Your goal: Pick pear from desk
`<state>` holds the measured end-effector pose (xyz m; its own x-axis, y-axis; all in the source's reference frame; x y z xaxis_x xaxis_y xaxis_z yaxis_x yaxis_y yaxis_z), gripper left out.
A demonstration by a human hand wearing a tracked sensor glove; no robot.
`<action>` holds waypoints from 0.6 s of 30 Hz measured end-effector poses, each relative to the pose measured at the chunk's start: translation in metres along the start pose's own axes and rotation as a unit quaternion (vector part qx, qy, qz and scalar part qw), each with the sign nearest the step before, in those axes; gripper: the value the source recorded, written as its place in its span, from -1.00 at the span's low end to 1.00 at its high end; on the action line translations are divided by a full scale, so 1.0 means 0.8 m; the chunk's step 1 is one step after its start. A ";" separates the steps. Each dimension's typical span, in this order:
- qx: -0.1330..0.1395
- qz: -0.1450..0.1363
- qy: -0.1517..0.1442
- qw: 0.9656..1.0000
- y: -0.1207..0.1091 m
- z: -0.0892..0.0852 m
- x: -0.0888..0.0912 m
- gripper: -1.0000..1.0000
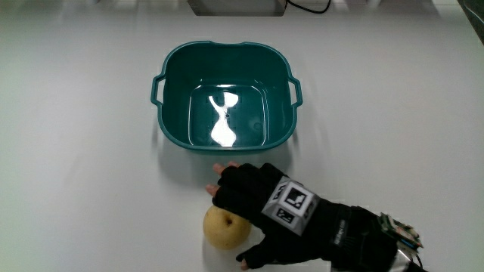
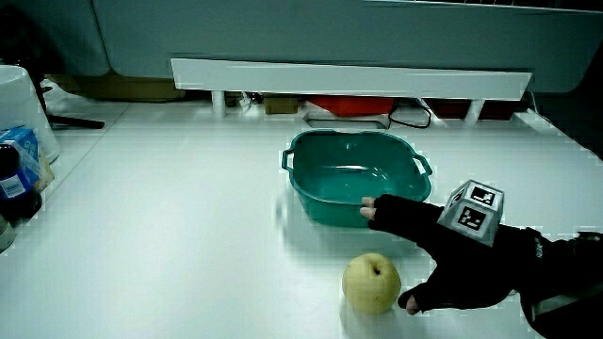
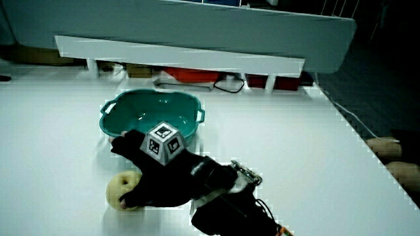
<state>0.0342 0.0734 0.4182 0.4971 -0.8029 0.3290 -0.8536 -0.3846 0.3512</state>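
Pear [image 2: 371, 282] shows its stem dimple in a side view only; spread fingers [image 2: 377, 212] hold nothing.

White bench [image 1: 83, 189] carries a teal basin [image 1: 172, 128] and, nearer the person, a yellow pear [image 1: 221, 230] just beside it, apart, both sitting directly on the surface.

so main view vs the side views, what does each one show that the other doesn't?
Only the main view: the basin's whole floor, with nothing in it.

Only a side view: the low partition and the bottles at the table's edge.

Both: the hand spread open beside the pear, not closed on it, with the pear nearer to the person than the basin.
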 end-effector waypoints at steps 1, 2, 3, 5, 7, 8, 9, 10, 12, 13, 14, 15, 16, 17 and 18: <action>0.009 0.003 0.001 1.000 0.004 -0.002 -0.003 0.00; -0.001 0.006 -0.002 1.000 0.007 -0.003 -0.005 0.00; -0.010 0.009 -0.005 1.000 0.011 -0.003 -0.007 0.00; 0.000 0.018 0.001 1.000 0.017 -0.008 -0.012 0.00; 0.000 0.021 -0.028 0.999 0.023 -0.014 -0.019 0.00; 0.001 0.020 -0.034 0.999 0.024 -0.014 -0.019 0.00; 0.002 0.020 -0.039 0.999 0.025 -0.015 -0.020 0.00; 0.004 0.019 -0.045 0.999 0.026 -0.016 -0.021 0.00; 0.007 0.018 -0.056 0.998 0.027 -0.017 -0.022 0.00; 0.006 0.015 -0.065 0.998 0.027 -0.016 -0.022 0.00; 0.011 0.013 -0.070 0.997 0.026 -0.016 -0.023 0.00; 0.030 0.013 -0.068 0.997 0.027 -0.019 -0.023 0.00; 0.038 0.012 -0.055 0.998 0.026 -0.020 -0.022 0.08; 0.043 0.010 -0.059 0.997 0.025 -0.017 -0.021 0.17; 0.065 0.011 -0.054 0.996 0.025 -0.020 -0.020 0.25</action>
<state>0.0113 0.0857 0.4337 0.4652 -0.8530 0.2368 -0.8802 -0.4172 0.2263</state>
